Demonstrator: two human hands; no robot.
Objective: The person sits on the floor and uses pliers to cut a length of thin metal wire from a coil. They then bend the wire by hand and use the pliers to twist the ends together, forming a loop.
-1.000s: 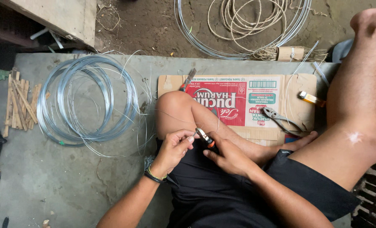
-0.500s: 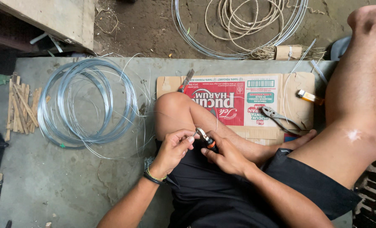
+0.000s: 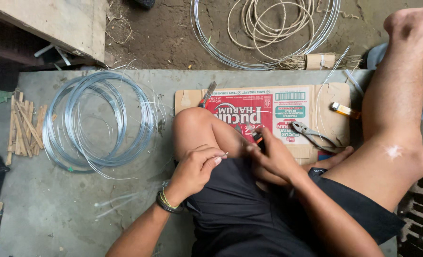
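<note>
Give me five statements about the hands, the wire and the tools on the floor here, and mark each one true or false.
1. The left hand pinches a short piece of wire between its fingertips. True.
2. The right hand is empty. False: it holds a small tool with an orange and black handle.
3. A coil of silvery wire lies on the concrete to the person's left. True.
4. The grey pliers are held in the left hand. False: they lie on the flattened cardboard, in no hand.
5. The bundle of wooden sticks rests on the cardboard. False: it lies on the concrete beside the coil.
</note>
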